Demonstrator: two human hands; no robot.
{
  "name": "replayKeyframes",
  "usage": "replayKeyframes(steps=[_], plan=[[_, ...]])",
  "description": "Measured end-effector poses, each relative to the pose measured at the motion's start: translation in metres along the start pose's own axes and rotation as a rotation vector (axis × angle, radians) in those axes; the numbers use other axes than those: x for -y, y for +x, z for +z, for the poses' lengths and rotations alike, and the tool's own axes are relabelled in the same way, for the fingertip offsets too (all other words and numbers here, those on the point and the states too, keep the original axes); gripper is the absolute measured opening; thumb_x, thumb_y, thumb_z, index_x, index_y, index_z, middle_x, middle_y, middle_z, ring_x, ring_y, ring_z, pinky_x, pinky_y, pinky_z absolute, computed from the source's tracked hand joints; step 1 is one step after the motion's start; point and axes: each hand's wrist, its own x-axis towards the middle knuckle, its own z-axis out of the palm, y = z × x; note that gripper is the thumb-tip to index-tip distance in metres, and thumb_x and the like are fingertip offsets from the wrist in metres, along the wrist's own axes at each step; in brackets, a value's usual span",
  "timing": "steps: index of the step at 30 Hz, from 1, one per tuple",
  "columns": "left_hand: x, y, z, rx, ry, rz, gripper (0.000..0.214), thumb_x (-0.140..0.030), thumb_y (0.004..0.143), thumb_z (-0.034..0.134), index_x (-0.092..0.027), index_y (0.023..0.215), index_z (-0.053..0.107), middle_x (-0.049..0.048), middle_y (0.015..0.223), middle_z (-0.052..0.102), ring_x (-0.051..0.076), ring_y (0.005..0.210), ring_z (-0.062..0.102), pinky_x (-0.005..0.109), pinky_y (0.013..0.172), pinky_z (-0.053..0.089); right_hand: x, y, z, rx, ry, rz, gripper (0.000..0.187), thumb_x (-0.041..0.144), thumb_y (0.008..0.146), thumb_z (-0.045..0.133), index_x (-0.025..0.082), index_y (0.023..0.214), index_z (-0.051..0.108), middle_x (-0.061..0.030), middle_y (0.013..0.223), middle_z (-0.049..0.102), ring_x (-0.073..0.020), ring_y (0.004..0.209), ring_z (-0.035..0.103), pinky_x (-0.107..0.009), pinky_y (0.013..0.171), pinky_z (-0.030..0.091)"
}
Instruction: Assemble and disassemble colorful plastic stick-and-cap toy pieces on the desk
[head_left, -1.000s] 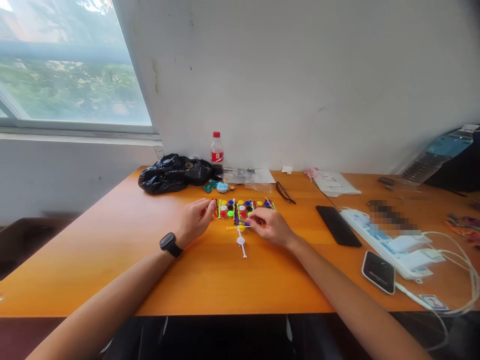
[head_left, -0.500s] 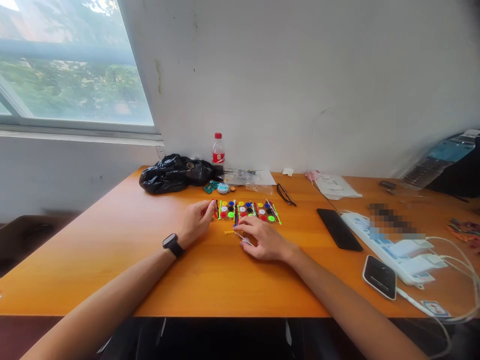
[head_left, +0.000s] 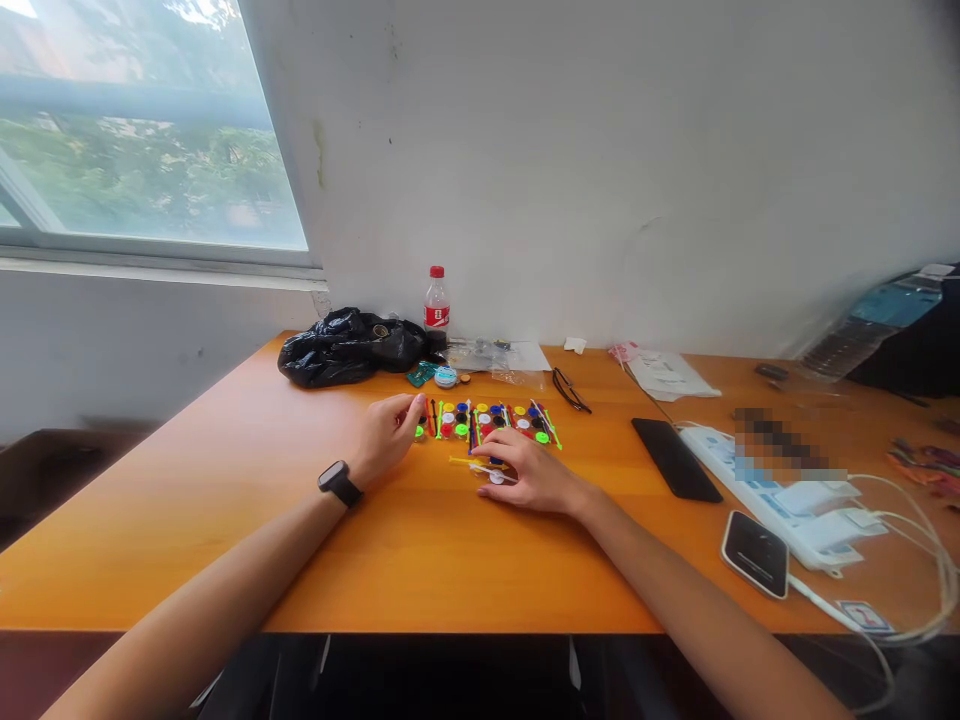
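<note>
Small round coloured discs point(head_left: 448, 431) and thin arrow-shaped pointers point(head_left: 559, 430) lie in a row of groups on the wooden table point(head_left: 420, 560). My left hand point(head_left: 386, 438), with a black watch on its wrist, rests at the row's left end. Its fingers are curled together, and what they hold, if anything, is hidden. In front of the row, my right hand point(head_left: 536, 473) has thumb and fingers apart around a white arrow pointer with a white disc point(head_left: 496, 477). A yellow pointer point(head_left: 461, 460) sits just beyond it, partly under the fingers.
Behind the row stand a cola bottle point(head_left: 436, 305), a black plastic bag point(head_left: 349, 345), a round blue-white container point(head_left: 445, 377) and clear wrappers point(head_left: 517, 365). To the right are a black phone point(head_left: 675, 458), a power strip point(head_left: 739, 485) with cables and a white-edged device point(head_left: 756, 553).
My left hand has shifted left, uncovering a green disc and pointers at the row's end. My right thumb and fingers have spread, showing more of the white and yellow pointers.
</note>
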Motion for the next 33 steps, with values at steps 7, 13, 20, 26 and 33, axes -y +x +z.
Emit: replayKeyframes(steps=[7, 13, 20, 26, 33], plan=[[0.019, 0.014, -0.011, -0.135, 0.211, -0.098, 0.046, -0.050, 0.106, 0.044, -0.022, 0.086, 0.073, 0.0014, 0.066, 0.066, 0.017, 0.061, 0.056, 0.029, 0.059, 0.033, -0.005, -0.001, -0.002, 0.007, -0.005, 0.016, 0.035, 0.027, 0.092, 0.076, 0.022, 0.126, 0.071, -0.0108, 0.119, 0.071, -0.0267, 0.115, 0.064, -0.039, 0.099, 0.051], [0.034, 0.016, -0.005, -0.005, 0.184, -0.097, 0.029, -0.044, 0.100, 0.055, -0.021, 0.093, 0.070, 0.0027, 0.083, 0.071, 0.018, 0.071, 0.060, 0.029, 0.065, 0.041, -0.005, -0.001, -0.004, 0.018, -0.016, 0.026, 0.034, 0.026, 0.090, 0.079, 0.022, 0.123, 0.072, -0.0098, 0.116, 0.072, -0.0267, 0.112, 0.065, -0.040, 0.099, 0.051], [0.033, 0.013, 0.001, 0.182, 0.139, 0.008, 0.027, -0.037, 0.097, 0.059, -0.020, 0.106, 0.077, 0.0078, 0.109, 0.073, 0.022, 0.095, 0.067, 0.032, 0.081, 0.051, -0.003, -0.001, -0.004, -0.004, -0.036, 0.025, 0.037, 0.032, 0.089, 0.081, 0.021, 0.123, 0.072, -0.0110, 0.117, 0.072, -0.0273, 0.112, 0.065, -0.041, 0.099, 0.052], [0.029, 0.011, 0.002, 0.232, 0.221, 0.036, 0.023, -0.035, 0.091, 0.065, -0.022, 0.105, 0.077, 0.0058, 0.099, 0.075, 0.024, 0.090, 0.066, 0.034, 0.080, 0.050, -0.004, 0.000, -0.004, -0.037, -0.048, -0.016, 0.037, 0.041, 0.091, 0.079, 0.021, 0.122, 0.072, -0.0112, 0.114, 0.072, -0.0279, 0.110, 0.063, -0.042, 0.099, 0.052], [0.029, 0.009, 0.008, 0.231, 0.118, -0.011, 0.022, -0.034, 0.094, 0.060, -0.021, 0.104, 0.074, 0.0053, 0.092, 0.072, 0.020, 0.079, 0.065, 0.033, 0.073, 0.053, -0.006, 0.002, -0.003, -0.044, -0.068, -0.024, 0.037, 0.044, 0.092, 0.078, 0.022, 0.122, 0.072, -0.0105, 0.113, 0.073, -0.0283, 0.108, 0.063, -0.043, 0.098, 0.052]])
